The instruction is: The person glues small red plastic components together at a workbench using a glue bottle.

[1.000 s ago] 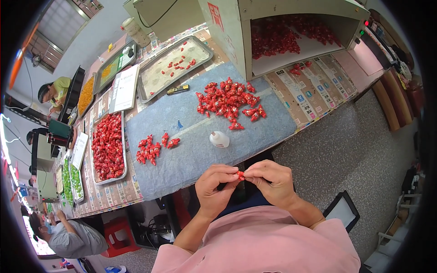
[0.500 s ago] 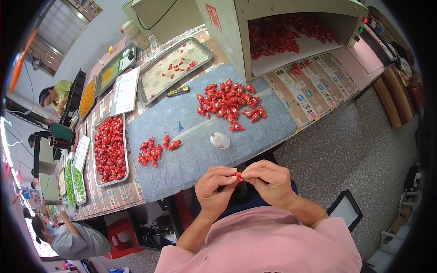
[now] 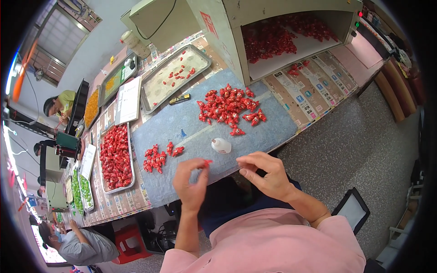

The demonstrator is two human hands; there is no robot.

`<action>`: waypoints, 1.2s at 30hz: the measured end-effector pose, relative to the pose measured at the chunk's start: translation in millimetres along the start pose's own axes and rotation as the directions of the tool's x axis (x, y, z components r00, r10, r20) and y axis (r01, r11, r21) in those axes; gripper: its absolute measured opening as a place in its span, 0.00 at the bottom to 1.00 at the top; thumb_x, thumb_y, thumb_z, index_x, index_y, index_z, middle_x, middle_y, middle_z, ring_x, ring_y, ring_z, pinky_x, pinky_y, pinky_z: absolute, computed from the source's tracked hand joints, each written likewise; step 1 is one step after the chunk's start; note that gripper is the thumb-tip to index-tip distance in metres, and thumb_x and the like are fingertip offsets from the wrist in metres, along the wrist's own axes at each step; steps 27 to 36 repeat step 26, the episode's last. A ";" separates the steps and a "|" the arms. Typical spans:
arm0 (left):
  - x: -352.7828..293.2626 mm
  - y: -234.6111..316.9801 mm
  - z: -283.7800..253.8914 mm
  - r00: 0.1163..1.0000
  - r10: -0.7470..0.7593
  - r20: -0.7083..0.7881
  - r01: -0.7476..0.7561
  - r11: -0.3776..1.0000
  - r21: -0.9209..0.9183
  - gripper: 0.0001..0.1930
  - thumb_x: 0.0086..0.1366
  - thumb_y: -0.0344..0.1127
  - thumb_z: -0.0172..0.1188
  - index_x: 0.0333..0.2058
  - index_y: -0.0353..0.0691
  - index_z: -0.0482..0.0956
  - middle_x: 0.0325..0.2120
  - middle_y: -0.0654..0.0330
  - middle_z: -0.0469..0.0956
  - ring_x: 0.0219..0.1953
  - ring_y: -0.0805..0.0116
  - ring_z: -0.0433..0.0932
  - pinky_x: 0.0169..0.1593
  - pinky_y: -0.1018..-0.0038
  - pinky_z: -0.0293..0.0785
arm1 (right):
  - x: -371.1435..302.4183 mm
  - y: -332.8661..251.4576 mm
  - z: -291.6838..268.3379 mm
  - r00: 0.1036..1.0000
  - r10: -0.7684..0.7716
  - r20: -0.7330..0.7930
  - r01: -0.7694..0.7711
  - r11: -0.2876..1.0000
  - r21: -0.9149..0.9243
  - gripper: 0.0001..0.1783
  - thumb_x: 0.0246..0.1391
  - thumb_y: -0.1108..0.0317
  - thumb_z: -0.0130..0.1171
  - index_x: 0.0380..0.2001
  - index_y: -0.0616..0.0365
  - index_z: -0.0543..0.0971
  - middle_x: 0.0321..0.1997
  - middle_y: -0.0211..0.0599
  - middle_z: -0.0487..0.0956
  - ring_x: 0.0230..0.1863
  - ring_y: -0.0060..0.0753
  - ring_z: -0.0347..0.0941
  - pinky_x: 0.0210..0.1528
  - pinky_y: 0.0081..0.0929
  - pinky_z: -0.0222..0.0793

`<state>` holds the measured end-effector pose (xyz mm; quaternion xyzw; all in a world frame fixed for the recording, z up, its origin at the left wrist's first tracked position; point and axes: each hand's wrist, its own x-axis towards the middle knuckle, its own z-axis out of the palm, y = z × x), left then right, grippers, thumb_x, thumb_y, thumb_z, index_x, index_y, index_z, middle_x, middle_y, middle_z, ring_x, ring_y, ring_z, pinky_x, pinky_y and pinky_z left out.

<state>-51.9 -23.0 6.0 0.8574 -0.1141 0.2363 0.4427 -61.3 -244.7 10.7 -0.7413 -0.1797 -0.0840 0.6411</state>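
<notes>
My left hand (image 3: 191, 184) has risen over the front edge of the blue mat (image 3: 182, 141), with a small red plastic piece (image 3: 208, 162) pinched between thumb and fingertips. Most of that piece is hidden by the fingers. To its right, my right hand (image 3: 268, 175) is off the mat's edge, thumb and forefinger slightly apart with nothing visible between them. Just beyond both hands stands a white squeeze bottle (image 3: 221, 145) with a thin tip. A small group of red figurines (image 3: 154, 160) lies left of my left hand, and a larger pile of red figurines (image 3: 225, 105) lies farther back.
A metal tray heaped with red parts (image 3: 115, 157) stands at the left; a shallow tray (image 3: 154, 84) with scattered red pieces lies behind. A utility knife (image 3: 180, 98) rests by the mat. A machine (image 3: 218, 45) holds more red pieces. Two people (image 3: 79, 243) (image 3: 59, 104) sit leftward.
My hands have parted from where they met at the red piece. The left one has moved left and up toward the mat with a red piece; the right fingers have loosened.
</notes>
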 end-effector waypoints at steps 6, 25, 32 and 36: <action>21.7 -35.8 -26.4 0.993 0.112 -0.038 -0.083 0.891 0.446 0.10 0.48 0.21 0.65 0.31 0.39 0.79 0.31 0.58 0.79 0.37 0.59 0.75 0.45 0.67 0.69 | 10.0 19.0 1.5 0.997 0.027 -0.070 -0.032 0.997 -0.072 0.16 0.50 0.78 0.62 0.44 0.61 0.78 0.40 0.39 0.78 0.35 0.29 0.77 0.34 0.22 0.74; 122.7 -50.8 20.0 0.899 0.240 0.366 -0.342 0.907 0.245 0.10 0.53 0.22 0.60 0.35 0.38 0.81 0.37 0.55 0.79 0.41 0.54 0.74 0.48 0.64 0.70 | 42.4 38.6 38.6 0.995 -0.087 -0.052 0.077 0.981 -0.176 0.25 0.43 0.72 0.68 0.48 0.58 0.76 0.44 0.45 0.78 0.46 0.46 0.73 0.51 0.37 0.67; 128.8 -54.5 25.2 0.880 0.244 0.407 -0.363 0.898 0.249 0.12 0.54 0.22 0.60 0.37 0.39 0.82 0.38 0.55 0.80 0.42 0.54 0.74 0.49 0.64 0.70 | 42.5 40.2 36.4 0.992 -0.102 -0.068 0.089 0.981 -0.169 0.25 0.43 0.71 0.68 0.47 0.57 0.76 0.44 0.46 0.78 0.46 0.45 0.73 0.51 0.36 0.68; 128.8 -54.5 25.2 0.880 0.244 0.407 -0.363 0.898 0.249 0.12 0.54 0.22 0.60 0.37 0.39 0.82 0.38 0.55 0.80 0.42 0.54 0.74 0.49 0.64 0.70 | 42.5 40.2 36.4 0.992 -0.102 -0.068 0.089 0.981 -0.169 0.25 0.43 0.71 0.68 0.47 0.57 0.76 0.44 0.46 0.78 0.46 0.45 0.73 0.51 0.36 0.68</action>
